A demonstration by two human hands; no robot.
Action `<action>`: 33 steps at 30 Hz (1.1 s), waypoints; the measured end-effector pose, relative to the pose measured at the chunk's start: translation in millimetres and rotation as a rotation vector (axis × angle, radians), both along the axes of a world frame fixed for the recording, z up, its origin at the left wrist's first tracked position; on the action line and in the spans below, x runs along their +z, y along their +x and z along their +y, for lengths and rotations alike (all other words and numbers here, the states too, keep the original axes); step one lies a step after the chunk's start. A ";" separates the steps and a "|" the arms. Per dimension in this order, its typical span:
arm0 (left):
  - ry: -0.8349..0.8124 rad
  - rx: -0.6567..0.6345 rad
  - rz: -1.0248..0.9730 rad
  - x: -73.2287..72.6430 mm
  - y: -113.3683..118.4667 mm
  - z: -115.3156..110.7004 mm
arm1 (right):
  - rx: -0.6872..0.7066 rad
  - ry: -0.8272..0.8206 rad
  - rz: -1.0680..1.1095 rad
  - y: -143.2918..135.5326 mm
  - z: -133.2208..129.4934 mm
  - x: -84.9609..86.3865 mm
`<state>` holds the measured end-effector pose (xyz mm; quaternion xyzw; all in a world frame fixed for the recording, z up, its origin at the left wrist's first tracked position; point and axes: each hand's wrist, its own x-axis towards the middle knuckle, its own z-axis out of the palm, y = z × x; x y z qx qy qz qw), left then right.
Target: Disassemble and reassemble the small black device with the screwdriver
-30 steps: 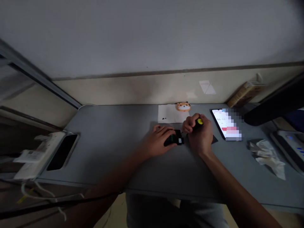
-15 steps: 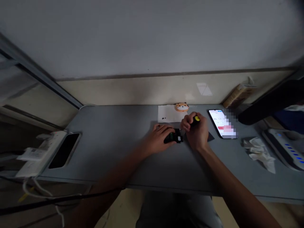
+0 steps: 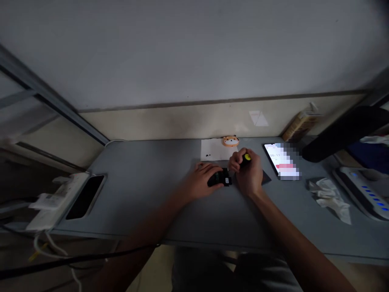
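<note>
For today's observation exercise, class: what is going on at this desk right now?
A person sits at a grey desk. The left hand steadies a small black device flat on it, while the right hand grips a yellow-capped tool pointed down at the device's right end. A lit phone lies to the right, crumpled tissue beyond it.

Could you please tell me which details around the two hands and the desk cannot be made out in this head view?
- Small black device under the left hand: too dim and small to identify.
- Tool with a yellow-capped handle: its tip is hidden by the right hand.
- White lit phone screen: blurred out, unreadable.
- Dark specks on the white paper sheet: too small to tell.
- White device with blue lights: cut off by the right edge.
</note>
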<state>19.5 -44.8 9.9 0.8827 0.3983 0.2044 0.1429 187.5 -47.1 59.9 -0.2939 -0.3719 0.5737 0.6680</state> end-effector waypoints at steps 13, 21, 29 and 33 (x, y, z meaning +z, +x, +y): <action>0.142 0.056 -0.113 -5.4 -3.9 -3.2 | -0.030 -0.036 0.036 -1.3 2.9 -5.2; 0.151 0.037 -0.116 -9.3 -2.9 -1.5 | 0.006 -0.051 0.034 -1.8 4.1 -4.2; 0.130 0.016 -0.121 -7.3 -2.7 -1.3 | -0.035 -0.060 0.027 0.4 3.3 -7.6; 0.136 0.047 -0.138 -9.3 -5.3 1.7 | -0.040 -0.058 0.019 -1.9 3.7 -9.3</action>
